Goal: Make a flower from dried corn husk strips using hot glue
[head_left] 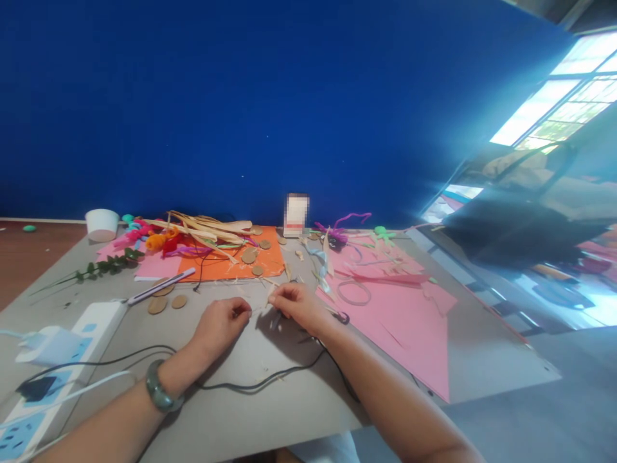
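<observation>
My left hand [220, 323] and my right hand [299, 305] rest close together on the grey table [250, 411]. Both are closed in a pinch on a thin pale straw strip [260, 307] that runs between them. A green bracelet [160, 389] is on my left wrist. A dark tool with a black cord [260, 384] lies under my right hand. Just behind lie small brown cardboard discs [166, 301] and a white pen-like tool [161, 286].
Orange paper [270, 260] with straw strips [207, 228] and pipe cleaners [144, 236] lies at the back. Pink paper [409, 321] covers the right. A white power strip [62, 360], a white cup [101, 224], a green sprig [103, 265] and a small box [295, 215] stand around. The blue wall rises behind.
</observation>
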{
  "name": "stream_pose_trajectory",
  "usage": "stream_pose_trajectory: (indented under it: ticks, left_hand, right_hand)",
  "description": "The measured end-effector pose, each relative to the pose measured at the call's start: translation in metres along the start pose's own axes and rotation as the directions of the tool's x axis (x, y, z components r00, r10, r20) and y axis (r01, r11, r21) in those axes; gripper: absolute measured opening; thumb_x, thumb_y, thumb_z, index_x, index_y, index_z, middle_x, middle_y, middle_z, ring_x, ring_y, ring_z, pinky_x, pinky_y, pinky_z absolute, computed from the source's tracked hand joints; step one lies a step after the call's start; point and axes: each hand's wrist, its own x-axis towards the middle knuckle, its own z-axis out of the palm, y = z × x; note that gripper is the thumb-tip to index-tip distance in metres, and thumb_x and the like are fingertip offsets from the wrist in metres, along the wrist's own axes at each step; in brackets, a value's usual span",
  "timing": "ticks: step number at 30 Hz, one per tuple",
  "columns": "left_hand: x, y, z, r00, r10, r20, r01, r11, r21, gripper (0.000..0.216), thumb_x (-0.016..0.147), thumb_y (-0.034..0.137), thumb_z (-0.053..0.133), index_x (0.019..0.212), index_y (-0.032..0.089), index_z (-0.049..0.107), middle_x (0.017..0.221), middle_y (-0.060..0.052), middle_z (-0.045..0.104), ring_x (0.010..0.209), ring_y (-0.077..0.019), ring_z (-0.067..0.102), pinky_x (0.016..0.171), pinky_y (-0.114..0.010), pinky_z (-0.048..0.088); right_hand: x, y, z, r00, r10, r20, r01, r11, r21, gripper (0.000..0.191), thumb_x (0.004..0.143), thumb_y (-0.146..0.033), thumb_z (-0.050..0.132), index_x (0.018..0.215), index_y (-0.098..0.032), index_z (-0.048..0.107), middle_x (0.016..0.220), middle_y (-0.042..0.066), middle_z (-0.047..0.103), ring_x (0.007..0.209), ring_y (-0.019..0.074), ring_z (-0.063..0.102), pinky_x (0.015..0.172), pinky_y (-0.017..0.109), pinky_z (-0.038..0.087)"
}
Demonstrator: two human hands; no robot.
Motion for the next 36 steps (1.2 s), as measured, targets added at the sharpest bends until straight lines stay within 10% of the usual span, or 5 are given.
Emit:
stream_pose_trajectory:
  ticks: [6, 13, 36]
  left_hand:
    - [-0.002, 0.007, -0.005, 0.991, 0.122, -0.044, -0.128, 0.979, -0.158, 0.017, 0.074, 0.028, 0.061, 0.079, 0.019, 0.074, 0.095, -0.008, 0.069, 0.077, -0.0188, 0.061, 0.064, -0.027, 0.044]
    - [-0.004, 0.022, -0.006, 0.973, -0.028, 0.231, 0.165, 0.782, -0.602, 0.027, 0.066, 0.04, 0.072, 0.071, 0.014, 0.066, 0.058, 0.002, 0.057, 0.046, -0.0075, 0.043, 0.046, -0.021, 0.032]
    - [-0.006, 0.022, -0.006, 0.969, -0.076, 0.235, 0.227, 0.647, -0.728, 0.032, 0.066, 0.043, 0.072, 0.063, 0.014, 0.061, 0.044, 0.006, 0.044, 0.041, -0.0057, 0.034, 0.043, -0.019, 0.021]
  right_hand:
    - [-0.001, 0.0, -0.001, 0.993, -0.026, 0.111, 0.026, 1.0, -0.003, 0.027, 0.072, -0.04, 0.067, 0.067, -0.013, 0.062, 0.05, -0.005, 0.047, 0.046, 0.0056, 0.037, 0.045, 0.019, 0.027]
    - [-0.009, 0.001, 0.005, 0.977, -0.051, 0.208, 0.073, 0.992, -0.1, 0.016, 0.071, -0.028, 0.064, 0.069, -0.012, 0.064, 0.059, -0.002, 0.056, 0.052, 0.0074, 0.045, 0.049, 0.019, 0.034]
    - [-0.009, -0.001, 0.013, 0.982, 0.023, 0.189, -0.034, 0.998, 0.052, 0.026, 0.065, -0.037, 0.073, 0.066, -0.012, 0.065, 0.06, -0.001, 0.058, 0.053, 0.0076, 0.046, 0.052, 0.021, 0.036]
